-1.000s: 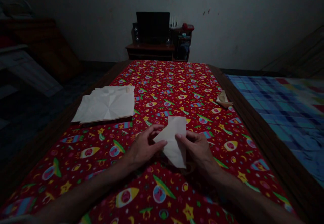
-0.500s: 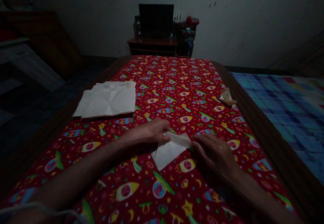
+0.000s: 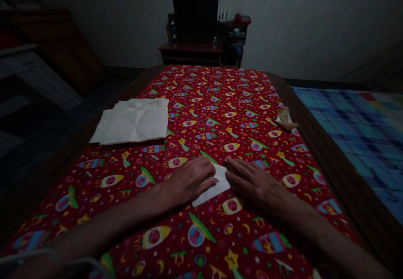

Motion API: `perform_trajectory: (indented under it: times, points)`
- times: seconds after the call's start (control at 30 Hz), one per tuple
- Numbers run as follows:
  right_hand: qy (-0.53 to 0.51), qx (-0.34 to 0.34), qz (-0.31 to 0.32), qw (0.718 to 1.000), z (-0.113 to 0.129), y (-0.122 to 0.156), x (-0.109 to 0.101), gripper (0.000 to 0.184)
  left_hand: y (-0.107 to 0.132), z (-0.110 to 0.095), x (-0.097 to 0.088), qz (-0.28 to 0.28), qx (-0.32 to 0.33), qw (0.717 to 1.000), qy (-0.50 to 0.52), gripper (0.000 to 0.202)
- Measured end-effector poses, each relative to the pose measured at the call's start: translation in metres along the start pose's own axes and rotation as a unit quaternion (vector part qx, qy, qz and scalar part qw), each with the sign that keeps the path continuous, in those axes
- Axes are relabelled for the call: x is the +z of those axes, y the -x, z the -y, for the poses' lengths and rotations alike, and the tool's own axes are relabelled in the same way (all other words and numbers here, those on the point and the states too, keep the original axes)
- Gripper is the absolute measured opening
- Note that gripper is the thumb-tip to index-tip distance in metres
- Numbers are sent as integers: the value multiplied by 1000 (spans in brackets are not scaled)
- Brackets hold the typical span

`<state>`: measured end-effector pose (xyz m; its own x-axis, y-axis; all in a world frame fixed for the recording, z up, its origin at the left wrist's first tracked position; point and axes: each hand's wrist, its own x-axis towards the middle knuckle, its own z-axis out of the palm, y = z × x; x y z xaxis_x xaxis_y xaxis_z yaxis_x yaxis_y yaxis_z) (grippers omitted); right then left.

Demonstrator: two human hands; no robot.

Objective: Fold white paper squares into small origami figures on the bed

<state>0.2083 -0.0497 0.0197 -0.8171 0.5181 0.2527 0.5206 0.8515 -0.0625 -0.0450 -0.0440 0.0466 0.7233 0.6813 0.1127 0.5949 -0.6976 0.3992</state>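
A small folded white paper (image 3: 214,188) lies on the red patterned cloth (image 3: 220,111) in front of me. My left hand (image 3: 188,181) lies flat over its left part, fingers stretched onto it. My right hand (image 3: 252,181) presses flat on its right part, fingers extended towards the left. Only a narrow strip and the lower corner of the paper show between the hands.
A stack of creased white sheets (image 3: 132,121) lies at the table's left. A small folded paper piece (image 3: 286,119) sits near the right edge. A blue chequered mat (image 3: 349,123) lies to the right. A dark cabinet with a screen (image 3: 195,22) stands at the far wall.
The paper was held up in both hands a second ago; it now lies on the cloth, folded smaller, with both hands pressed flat over it.
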Motion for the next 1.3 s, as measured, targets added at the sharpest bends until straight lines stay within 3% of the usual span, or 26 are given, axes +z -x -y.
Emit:
perform_trajectory:
  times: [0.2, 0.37, 0.53, 0.8, 0.93, 1.03, 1.17, 1.3]
  points:
    - [2, -17, -36, 999, 5, -8, -1, 33, 35, -21, 12, -38, -22, 996, -76, 45]
    - [3, -71, -39, 997, 12, -12, -4, 24, 38, -18, 15, -34, -5, 989, -141, 15]
    - [34, -57, -46, 997, 19, -9, -1, 27, 39, -10, 6, -66, 63, 982, -164, 20]
    - [30, -39, -64, 997, 25, -15, -3, 29, 40, -24, 19, -81, -4, 983, -166, 23]
    - [19, -44, -75, 996, 23, -17, -1, 28, 41, -23, 22, -103, 4, 978, -181, 15]
    - [-27, -15, -61, 998, 17, -15, 8, 19, 44, -19, 21, -107, -1, 984, -140, 15]
    - [-91, 57, -71, 992, 7, -16, 18, 15, 47, -13, 18, -123, -80, 989, -6, 17]
    - [-108, 78, -67, 989, 4, -23, 18, 17, 46, -6, 16, -133, -153, 977, 66, 21]
